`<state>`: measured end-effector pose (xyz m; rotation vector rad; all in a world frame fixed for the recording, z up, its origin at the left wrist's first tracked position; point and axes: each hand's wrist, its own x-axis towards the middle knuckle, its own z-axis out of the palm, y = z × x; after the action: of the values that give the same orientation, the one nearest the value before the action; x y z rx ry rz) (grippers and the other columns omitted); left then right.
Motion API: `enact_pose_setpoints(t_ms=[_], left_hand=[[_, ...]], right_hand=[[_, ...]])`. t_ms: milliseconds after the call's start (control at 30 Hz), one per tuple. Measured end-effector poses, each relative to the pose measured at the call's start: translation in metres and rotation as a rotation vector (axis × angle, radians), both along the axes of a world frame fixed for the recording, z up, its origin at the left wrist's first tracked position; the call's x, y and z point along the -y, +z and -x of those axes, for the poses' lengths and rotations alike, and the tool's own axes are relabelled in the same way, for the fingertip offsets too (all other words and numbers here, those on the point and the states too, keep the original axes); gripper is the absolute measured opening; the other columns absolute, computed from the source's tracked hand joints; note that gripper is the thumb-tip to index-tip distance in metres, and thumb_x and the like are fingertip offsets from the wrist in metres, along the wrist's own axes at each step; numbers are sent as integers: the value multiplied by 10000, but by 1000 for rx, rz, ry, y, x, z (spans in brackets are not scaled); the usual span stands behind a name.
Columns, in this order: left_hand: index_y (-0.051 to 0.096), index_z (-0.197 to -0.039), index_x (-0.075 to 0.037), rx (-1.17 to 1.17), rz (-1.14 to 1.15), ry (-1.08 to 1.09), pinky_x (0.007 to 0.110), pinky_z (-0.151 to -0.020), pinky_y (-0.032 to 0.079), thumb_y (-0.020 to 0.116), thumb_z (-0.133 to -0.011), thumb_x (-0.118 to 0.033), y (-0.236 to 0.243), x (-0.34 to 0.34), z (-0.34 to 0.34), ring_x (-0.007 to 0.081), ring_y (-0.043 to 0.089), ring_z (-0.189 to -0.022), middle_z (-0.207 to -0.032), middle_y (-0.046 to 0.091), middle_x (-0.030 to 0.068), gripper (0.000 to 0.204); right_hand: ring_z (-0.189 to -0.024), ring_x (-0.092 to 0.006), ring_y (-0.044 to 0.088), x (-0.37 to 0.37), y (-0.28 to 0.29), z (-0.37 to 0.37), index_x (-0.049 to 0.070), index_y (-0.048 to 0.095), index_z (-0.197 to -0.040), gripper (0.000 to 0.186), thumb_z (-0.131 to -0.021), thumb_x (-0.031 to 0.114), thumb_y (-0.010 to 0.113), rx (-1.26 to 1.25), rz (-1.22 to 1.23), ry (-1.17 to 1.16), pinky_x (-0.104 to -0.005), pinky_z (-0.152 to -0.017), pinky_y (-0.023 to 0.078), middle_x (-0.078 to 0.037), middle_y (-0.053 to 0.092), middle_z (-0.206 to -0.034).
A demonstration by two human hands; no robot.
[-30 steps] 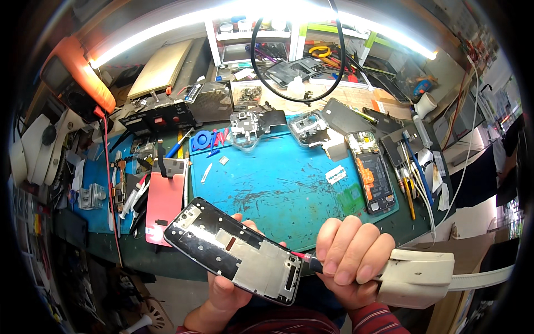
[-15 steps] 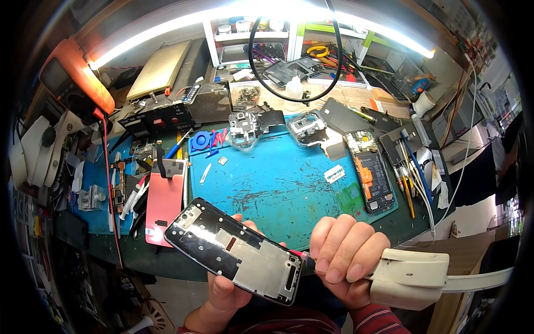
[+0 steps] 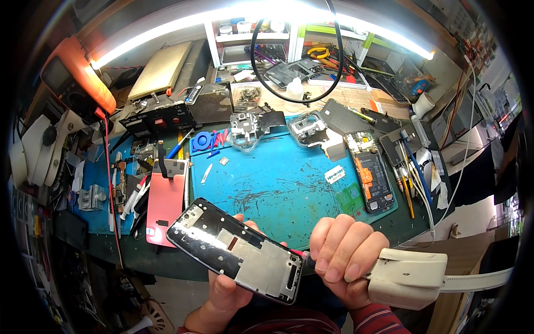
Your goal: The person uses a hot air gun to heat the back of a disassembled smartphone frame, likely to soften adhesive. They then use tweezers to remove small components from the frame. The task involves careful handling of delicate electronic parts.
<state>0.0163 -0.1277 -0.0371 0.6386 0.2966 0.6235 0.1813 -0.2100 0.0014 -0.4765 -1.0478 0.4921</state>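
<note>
"One frame [image 3: 245, 264] logged: where do we put it?"

"Held up, tilted, at the mat's [image 3: 267, 181] near edge. Left hand [image 3: 227, 295] pinches it, thumb in front, fingers behind."

"Other hand?"

"Right hand [image 3: 347, 256], our side of the mat, curls tight round the cream tool [image 3: 409, 278]. Whether its red tip [image 3: 300, 253] touches the frame, we can't tell."

"Handling?"

"We'd guess light, stiff, a bit slick, thin rims easily bent. We'd take it by the long edges, off the flat face."
</note>
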Motion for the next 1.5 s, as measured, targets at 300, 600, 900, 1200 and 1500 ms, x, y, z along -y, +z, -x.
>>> enact_pose_setpoints(t_ms=[300,600,900,1200,1500], left_hand=[[205,-1508,-153,-17,-21,-12,574,-1107,391,798,-727,-599,1,0,1,225,444,-1282,-1358,392,59,1077],[200,-1517,-168,-18,-27,-17,569,-1106,385,779,-738,-616,-2,0,2,221,449,-1281,-1375,393,47,1069],[203,-1520,-164,-15,-31,-6,570,-1105,384,766,-750,-619,-3,0,2,225,447,-1283,-1379,391,51,1057],[224,-1514,-128,5,7,40,582,-1090,405,795,-746,-564,-2,2,0,253,499,-1252,-1341,422,60,1052],[197,-1524,-153,-32,-31,18,578,-1104,386,771,-743,-622,-2,2,2,233,447,-1283,-1388,390,58,1077]], right_hand=[[-791,-191,603,2,1,1,58,613,-938,140,-915,156,710,-22,26,9,-344,-700,475,-65,633,-858],[-760,-179,599,2,2,1,60,616,-919,147,-906,161,721,-24,40,4,-339,-687,475,-52,625,-836],[-752,-176,594,3,4,-1,60,616,-909,131,-898,137,721,-11,53,21,-338,-673,477,-48,619,-832],[-750,-186,589,4,4,-2,51,617,-894,131,-896,127,724,-11,58,26,-343,-659,477,-57,618,-827],[-747,-191,586,6,5,-2,54,626,-873,130,-893,130,729,-27,73,22,-344,-652,469,-63,628,-818]])
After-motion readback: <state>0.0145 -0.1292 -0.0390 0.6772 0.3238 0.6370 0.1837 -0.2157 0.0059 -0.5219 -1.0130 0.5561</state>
